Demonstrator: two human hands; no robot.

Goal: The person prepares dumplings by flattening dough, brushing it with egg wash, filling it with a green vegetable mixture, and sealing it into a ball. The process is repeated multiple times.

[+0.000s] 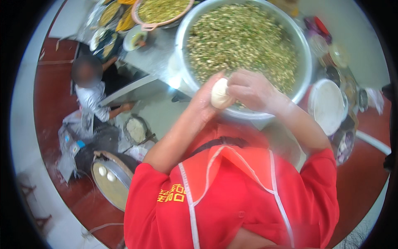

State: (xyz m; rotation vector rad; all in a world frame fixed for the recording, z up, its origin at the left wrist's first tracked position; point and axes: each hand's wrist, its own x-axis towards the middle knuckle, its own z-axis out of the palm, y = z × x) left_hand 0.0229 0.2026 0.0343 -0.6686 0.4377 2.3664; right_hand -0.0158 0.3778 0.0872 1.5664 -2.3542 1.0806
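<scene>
A pale, rounded dough bun rests in my left hand, which cups it from the left. The fingers of my right hand close on the bun's right side, where the dough looks gathered into folds. Both hands are over the near rim of a large metal basin. A chopped filling with green bits fills much of that basin. My fingertips are partly blurred, so their exact grip on the dough is hard to see.
At left, a person sits beside the metal table. A round steamer tray with two white buns stands lower left. A pink colander and a white bowl are beyond. To the right stands a white-lidded bucket.
</scene>
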